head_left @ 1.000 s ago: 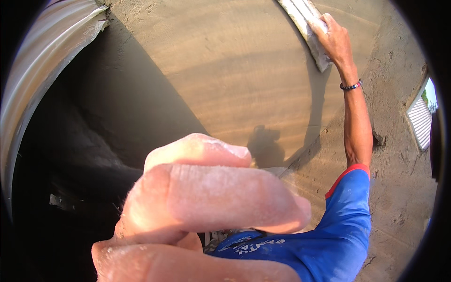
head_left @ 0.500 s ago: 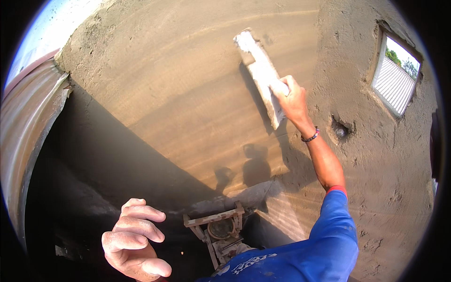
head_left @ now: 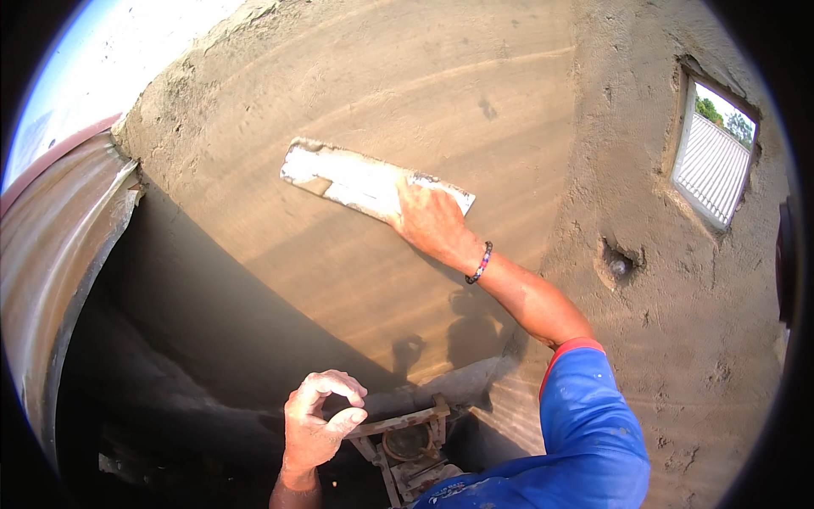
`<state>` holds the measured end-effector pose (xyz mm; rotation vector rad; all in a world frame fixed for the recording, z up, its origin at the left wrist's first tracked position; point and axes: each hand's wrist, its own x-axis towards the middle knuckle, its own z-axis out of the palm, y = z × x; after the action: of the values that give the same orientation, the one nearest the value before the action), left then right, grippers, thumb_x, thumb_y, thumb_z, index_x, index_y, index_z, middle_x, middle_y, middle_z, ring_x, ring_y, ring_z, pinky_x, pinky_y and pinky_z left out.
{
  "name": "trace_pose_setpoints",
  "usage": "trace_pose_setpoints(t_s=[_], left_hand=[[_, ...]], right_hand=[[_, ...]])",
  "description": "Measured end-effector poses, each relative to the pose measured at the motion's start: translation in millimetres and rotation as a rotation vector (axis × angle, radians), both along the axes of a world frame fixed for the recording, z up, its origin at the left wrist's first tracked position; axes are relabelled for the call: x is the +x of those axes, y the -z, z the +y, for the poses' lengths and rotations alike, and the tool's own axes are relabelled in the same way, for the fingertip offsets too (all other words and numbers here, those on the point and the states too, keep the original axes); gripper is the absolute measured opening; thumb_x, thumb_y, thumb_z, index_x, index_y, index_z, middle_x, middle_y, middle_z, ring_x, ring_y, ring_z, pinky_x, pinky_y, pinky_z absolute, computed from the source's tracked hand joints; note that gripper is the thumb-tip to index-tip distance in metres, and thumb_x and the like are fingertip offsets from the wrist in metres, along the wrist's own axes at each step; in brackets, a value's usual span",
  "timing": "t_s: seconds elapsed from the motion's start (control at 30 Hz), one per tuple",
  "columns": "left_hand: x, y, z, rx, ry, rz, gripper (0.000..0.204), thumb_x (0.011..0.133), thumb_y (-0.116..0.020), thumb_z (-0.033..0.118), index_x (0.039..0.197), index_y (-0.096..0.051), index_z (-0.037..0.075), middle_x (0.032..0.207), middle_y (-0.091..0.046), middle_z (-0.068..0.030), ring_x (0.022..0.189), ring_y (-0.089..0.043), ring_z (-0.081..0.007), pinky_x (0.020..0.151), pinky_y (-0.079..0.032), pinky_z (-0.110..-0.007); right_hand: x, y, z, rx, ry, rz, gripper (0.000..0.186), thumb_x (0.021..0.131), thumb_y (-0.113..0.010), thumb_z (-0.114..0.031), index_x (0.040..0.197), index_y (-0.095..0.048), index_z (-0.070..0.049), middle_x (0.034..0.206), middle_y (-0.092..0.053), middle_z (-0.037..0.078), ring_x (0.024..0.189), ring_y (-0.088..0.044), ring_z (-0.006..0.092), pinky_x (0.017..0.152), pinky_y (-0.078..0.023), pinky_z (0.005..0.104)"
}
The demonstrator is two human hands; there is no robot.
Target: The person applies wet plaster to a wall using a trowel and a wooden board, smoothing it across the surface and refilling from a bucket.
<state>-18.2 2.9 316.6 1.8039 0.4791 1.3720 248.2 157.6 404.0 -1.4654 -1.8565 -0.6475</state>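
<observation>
My right hand (head_left: 432, 222) is closed round the grip of a long, flat plastering trowel (head_left: 339, 176), its top coated with pale mortar. The trowel lies against or very close to the plastered wall (head_left: 424, 102), its long side running from upper left to lower right. Its underside is hidden. Lower down, away from the wall, my left hand (head_left: 315, 420) is held up with nothing in it. Its fingers curl toward the thumb, leaving a gap between them.
A wooden stand (head_left: 398, 424) with a round container (head_left: 407, 443) is below. A bent metal sheet (head_left: 76, 229) borders the left side. At right are a small window opening (head_left: 716, 153) and a hole (head_left: 621, 263) in the rough side wall.
My right hand has swept the trowel left along the wall and turned it from steep to nearly level. My left hand has moved right and its fingers have curled closer to the thumb.
</observation>
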Motion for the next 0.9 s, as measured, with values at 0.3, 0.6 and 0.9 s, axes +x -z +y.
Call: trace_pose_setpoints(t_s=[0.3, 0.6, 0.9], left_hand=[[-17, 59, -4, -0.177, 0.041, 0.350, 0.018, 0.080, -0.075, 0.004, 0.088, -0.059, 0.003, 0.081, -0.064, -0.0064, 0.079, -0.062, -0.0150, 0.077, -0.050, -0.031], [-38, 102, 10, -0.450, -0.028, 0.283, 0.015, 0.083, -0.072, 0.003, 0.088, -0.058, 0.001, 0.084, -0.062, -0.0033, 0.078, -0.058, -0.0102, 0.074, -0.048, -0.027], [74, 69, 23, -0.195, 0.302, 0.514, 0.016, 0.085, -0.072, 0.009, 0.092, -0.062, 0.000, 0.087, -0.063, -0.0072, 0.082, -0.058, -0.0148, 0.077, -0.047, -0.031]], right_hand=[[149, -75, -50, 0.419, -0.105, 0.523, 0.032, 0.084, -0.068, -0.031, 0.087, -0.061, 0.000, 0.073, -0.065, 0.013, 0.064, -0.062, 0.0201, 0.062, -0.049, 0.0344], [144, -74, -14, 0.306, 0.079, 0.387, 0.035, 0.084, -0.064, -0.030, 0.098, -0.059, 0.001, 0.084, -0.065, 0.028, 0.085, -0.064, 0.0448, 0.070, -0.050, 0.0480], [53, 207, -36, -0.239, -0.129, 0.119, 0.047, 0.083, -0.068, -0.037, 0.106, -0.055, 0.002, 0.077, -0.066, 0.022, 0.068, -0.066, 0.0392, 0.060, -0.054, 0.0447]])
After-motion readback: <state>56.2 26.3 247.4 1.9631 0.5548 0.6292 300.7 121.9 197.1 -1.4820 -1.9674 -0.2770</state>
